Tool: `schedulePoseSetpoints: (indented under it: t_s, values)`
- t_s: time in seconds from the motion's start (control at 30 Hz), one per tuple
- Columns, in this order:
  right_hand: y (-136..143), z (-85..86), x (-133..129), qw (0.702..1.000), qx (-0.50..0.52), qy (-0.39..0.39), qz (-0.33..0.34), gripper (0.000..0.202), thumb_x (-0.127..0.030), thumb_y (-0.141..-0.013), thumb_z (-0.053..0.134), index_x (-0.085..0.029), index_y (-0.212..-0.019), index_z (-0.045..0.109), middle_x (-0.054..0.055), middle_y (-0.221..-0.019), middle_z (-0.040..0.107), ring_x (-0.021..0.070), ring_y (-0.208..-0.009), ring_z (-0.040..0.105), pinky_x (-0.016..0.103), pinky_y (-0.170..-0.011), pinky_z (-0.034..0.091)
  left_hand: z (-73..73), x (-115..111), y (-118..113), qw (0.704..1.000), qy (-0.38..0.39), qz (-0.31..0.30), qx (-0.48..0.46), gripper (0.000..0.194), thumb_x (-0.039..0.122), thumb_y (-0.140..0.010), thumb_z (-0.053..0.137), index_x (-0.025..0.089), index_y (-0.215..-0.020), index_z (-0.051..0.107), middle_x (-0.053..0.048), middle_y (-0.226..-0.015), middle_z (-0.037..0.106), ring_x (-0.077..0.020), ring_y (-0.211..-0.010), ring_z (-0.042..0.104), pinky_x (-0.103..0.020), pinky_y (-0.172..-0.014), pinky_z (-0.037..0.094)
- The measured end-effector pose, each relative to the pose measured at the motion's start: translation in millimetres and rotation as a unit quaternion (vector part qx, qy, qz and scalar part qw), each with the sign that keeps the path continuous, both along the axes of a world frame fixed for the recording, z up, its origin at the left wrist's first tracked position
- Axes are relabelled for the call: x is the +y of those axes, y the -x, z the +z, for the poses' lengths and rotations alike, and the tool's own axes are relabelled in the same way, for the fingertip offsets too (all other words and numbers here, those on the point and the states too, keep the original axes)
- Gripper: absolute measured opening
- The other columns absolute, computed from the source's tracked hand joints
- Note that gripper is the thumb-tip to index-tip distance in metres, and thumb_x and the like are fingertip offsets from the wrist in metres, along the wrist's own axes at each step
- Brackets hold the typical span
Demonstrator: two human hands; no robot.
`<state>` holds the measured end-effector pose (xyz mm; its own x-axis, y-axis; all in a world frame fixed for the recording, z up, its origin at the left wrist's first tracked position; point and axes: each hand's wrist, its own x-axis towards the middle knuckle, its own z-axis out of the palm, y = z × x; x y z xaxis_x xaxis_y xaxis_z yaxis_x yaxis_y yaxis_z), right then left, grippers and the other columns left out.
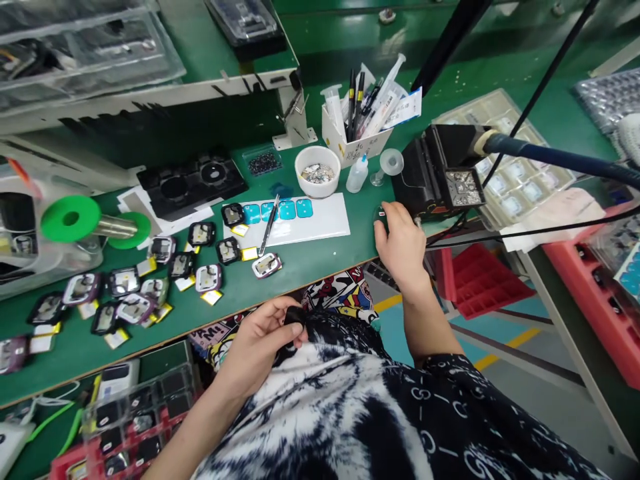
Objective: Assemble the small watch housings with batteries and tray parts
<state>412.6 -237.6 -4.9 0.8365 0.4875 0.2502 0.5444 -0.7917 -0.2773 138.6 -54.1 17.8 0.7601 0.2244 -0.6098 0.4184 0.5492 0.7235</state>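
Note:
My left hand point(273, 330) is closed in front of the shirt, with thumb and fingers pinched around something black that I cannot make out against the dark cloth. At the table's front edge, my right hand point(401, 243) has its fingers curled around a small dark case point(381, 214) with a pale and red mark, mostly covered by the fingers. Left of it lie a white sheet with blue stickers point(320, 223) and tweezers point(270, 223) resting across it. Several opened watch-like cases point(207, 278) with yellow-edged batteries spread over the left side.
A white bowl point(303, 179), a dropper bottle point(357, 175) and a pen box point(367, 148) stand behind. The black soldering iron stand point(425, 180) is beside my right hand, its blue cable point(560, 157) running right. A solder spool point(70, 219) stands left; red trays point(493, 283) sit lower right.

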Motion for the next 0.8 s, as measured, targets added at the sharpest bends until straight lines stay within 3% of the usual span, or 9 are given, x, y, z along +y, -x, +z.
schedulePoseSetpoints:
  t_s: [0.2, 0.4, 0.53, 0.67, 0.8]
  values:
    - [-2.6, -8.8, -6.6, 0.999, -0.034, -0.028, 0.016, 0.039, -0.029, -0.108, 0.054, -0.018, -0.142, 0.072, 0.014, -0.142, 0.074, 0.0327, -0.128, 0.072, 0.045, -0.102, 0.061, -3.9, -3.9, -5.8, 0.999, 0.006, 0.007, -0.036, 0.036, 0.027, -0.087, 0.089, 0.019, -0.119, 0.073, 0.000, -0.082, 0.070, -0.0141, -0.069, 0.069, -0.024, -0.063, 0.056]
    - [-1.9, -17.2, -14.2, 0.995, -0.054, -0.069, 0.048, 0.033, -0.035, -0.107, 0.060, -0.022, -0.130, 0.081, 0.013, -0.122, 0.078, 0.0295, -0.111, 0.074, 0.042, -0.097, 0.059, -6.6, 1.2, -3.9, 0.998, 0.009, 0.036, -0.059, 0.036, 0.022, -0.089, 0.082, 0.024, -0.124, 0.079, 0.000, -0.095, 0.063, -0.0039, -0.056, 0.051, -0.022, -0.052, 0.043]
    - [5.0, -18.0, -18.5, 0.990, -0.050, -0.107, 0.072, 0.028, -0.035, -0.107, 0.063, -0.023, -0.119, 0.085, 0.012, -0.111, 0.076, 0.0279, -0.103, 0.073, 0.042, -0.090, 0.059, -9.3, 3.4, 0.5, 0.997, 0.018, 0.054, -0.060, 0.033, 0.024, -0.090, 0.083, 0.023, -0.122, 0.079, 0.000, -0.088, 0.064, -0.0067, -0.057, 0.054, -0.023, -0.054, 0.046]
    - [21.6, -6.7, -14.1, 0.969, -0.025, -0.215, 0.117, 0.019, -0.026, -0.101, 0.071, -0.022, -0.114, 0.084, 0.012, -0.117, 0.078, 0.0263, -0.103, 0.074, 0.041, -0.085, 0.061, -10.1, 4.9, 2.2, 0.996, 0.037, 0.049, -0.070, 0.035, 0.032, -0.093, 0.084, 0.022, -0.126, 0.076, 0.000, -0.079, 0.068, -0.0122, -0.062, 0.065, -0.025, -0.058, 0.054]
    - [59.4, 14.9, 3.0, 0.936, 0.123, -0.262, 0.203, 0.020, -0.018, -0.100, 0.073, -0.026, -0.116, 0.081, 0.005, -0.108, 0.080, 0.0210, -0.093, 0.074, 0.038, -0.080, 0.061, -10.2, 3.9, 0.1, 0.994, 0.033, 0.030, -0.095, 0.034, 0.033, -0.097, 0.082, 0.021, -0.128, 0.073, -0.001, -0.075, 0.072, -0.0143, -0.065, 0.071, -0.025, -0.060, 0.058]
